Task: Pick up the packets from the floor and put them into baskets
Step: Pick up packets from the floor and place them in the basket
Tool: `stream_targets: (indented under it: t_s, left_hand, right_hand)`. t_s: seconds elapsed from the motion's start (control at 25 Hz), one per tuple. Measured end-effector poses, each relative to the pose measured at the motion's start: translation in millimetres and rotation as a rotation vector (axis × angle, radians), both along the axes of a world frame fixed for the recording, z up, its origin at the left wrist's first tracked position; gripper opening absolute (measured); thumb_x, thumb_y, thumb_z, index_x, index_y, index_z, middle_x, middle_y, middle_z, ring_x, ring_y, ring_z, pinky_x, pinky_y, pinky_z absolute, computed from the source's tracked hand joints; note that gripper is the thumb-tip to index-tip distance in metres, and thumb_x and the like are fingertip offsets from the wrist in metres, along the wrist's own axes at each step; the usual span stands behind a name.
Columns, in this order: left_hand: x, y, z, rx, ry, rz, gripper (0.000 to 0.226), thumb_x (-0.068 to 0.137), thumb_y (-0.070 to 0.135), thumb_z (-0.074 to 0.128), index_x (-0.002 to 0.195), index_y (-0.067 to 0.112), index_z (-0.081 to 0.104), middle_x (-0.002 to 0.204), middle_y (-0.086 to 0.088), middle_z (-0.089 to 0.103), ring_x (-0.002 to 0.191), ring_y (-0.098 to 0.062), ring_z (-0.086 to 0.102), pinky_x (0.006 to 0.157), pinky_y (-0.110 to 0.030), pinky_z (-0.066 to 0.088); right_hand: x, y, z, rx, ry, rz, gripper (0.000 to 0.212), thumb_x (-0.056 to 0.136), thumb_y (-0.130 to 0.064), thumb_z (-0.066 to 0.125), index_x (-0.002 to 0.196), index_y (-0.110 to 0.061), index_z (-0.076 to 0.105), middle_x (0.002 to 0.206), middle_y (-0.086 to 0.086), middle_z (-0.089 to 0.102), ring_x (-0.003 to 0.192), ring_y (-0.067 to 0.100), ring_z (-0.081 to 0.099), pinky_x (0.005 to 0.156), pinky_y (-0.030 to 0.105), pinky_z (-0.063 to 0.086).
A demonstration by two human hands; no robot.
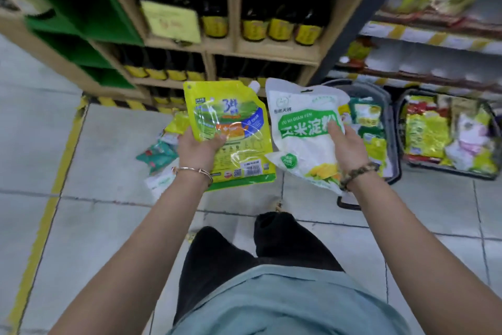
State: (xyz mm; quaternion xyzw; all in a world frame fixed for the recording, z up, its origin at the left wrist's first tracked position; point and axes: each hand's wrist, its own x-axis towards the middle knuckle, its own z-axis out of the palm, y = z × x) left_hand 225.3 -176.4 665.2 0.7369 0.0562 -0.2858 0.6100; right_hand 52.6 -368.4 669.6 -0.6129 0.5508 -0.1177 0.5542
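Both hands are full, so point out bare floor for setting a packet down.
Bare tiles lie between the yellow line and the loose packets, and on the near side of the right basket. That basket and the grey basket are crowded with packets.

A grocery shop: shelves (274, 52) of bottles (279, 25), a price card (171, 22), baskets (396, 144) of packets.

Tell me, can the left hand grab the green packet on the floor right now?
Probably not yet. The left hand grips the yellow pouch, so its fingers are busy, and the green packet lies lower on the floor.
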Motion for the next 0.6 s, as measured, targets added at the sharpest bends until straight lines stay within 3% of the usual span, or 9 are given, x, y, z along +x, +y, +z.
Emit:
stream_targets:
  t_s: [0.08, 0.16, 0.28, 0.4, 0.48, 0.6]
  left_hand:
    - [-23.9, -51.3, -2.3, -0.022, 0.029, -0.071, 0.033, 0.074, -0.001, 0.073, 0.102, 0.012, 0.060, 0.093, -0.004, 0.066, 0.081, -0.018, 0.062, 0.075, -0.029, 0.053]
    - [-44.2, -97.4, -5.9, -0.015, 0.043, -0.124, 0.028, 0.075, 0.001, 0.073, 0.091, 0.018, 0.059, 0.088, 0.000, 0.066, 0.079, -0.017, 0.062, 0.073, -0.025, 0.054]
    - [-68.0, -148.1, -10.8, 0.044, 0.048, -0.208, 0.019, 0.078, 0.008, 0.073, 0.087, 0.021, 0.061, 0.085, 0.002, 0.066, 0.078, -0.018, 0.062, 0.069, -0.027, 0.051]
    - [-81.0, -188.8, -18.6, 0.043, 0.090, -0.253, 0.020, 0.081, 0.008, 0.070, 0.083, 0.025, 0.060, 0.079, 0.008, 0.064, 0.068, -0.007, 0.061, 0.051, -0.017, 0.048]
    - [-81.9, -214.8, -27.4, 0.074, 0.128, -0.264, 0.016, 0.081, 0.007, 0.069, 0.090, 0.018, 0.061, 0.081, 0.004, 0.065, 0.067, -0.007, 0.061, 0.049, -0.017, 0.047]
    - [-82.2, -257.9, -41.6, 0.107, 0.195, -0.303, 0.016, 0.082, 0.006, 0.068, 0.096, 0.012, 0.063, 0.083, -0.001, 0.065, 0.068, -0.013, 0.061, 0.057, -0.023, 0.048]
  right_hand:
    - [-40.7, -38.3, -5.6, -0.019, 0.040, -0.098, 0.058, 0.094, -0.047, 0.044, 0.139, -0.012, 0.041, 0.140, 0.001, 0.044, 0.128, 0.020, 0.041, 0.091, 0.026, 0.030]
    - [-75.4, -69.6, -11.1, -0.016, 0.050, -0.202, 0.062, 0.093, -0.050, 0.042, 0.143, -0.013, 0.036, 0.148, 0.003, 0.035, 0.134, 0.022, 0.035, 0.095, 0.028, 0.027]
    - [-111.8, -102.0, -18.6, 0.011, 0.049, -0.320, 0.064, 0.092, -0.052, 0.043, 0.142, -0.013, 0.037, 0.148, 0.004, 0.036, 0.134, 0.021, 0.036, 0.101, 0.030, 0.028]
    - [-133.5, -123.8, -27.1, 0.057, 0.039, -0.408, 0.061, 0.092, -0.049, 0.045, 0.139, -0.011, 0.040, 0.143, 0.006, 0.043, 0.129, 0.024, 0.042, 0.107, 0.040, 0.033]
    - [-139.8, -138.6, -34.1, 0.082, 0.040, -0.442, 0.050, 0.094, -0.041, 0.046, 0.135, -0.010, 0.046, 0.135, 0.009, 0.052, 0.121, 0.026, 0.050, 0.098, 0.041, 0.042]
    - [-144.6, -165.6, -43.3, 0.074, 0.073, -0.511, 0.033, 0.095, -0.033, 0.047, 0.120, -0.013, 0.056, 0.116, 0.007, 0.062, 0.093, 0.018, 0.061, 0.073, 0.026, 0.045]
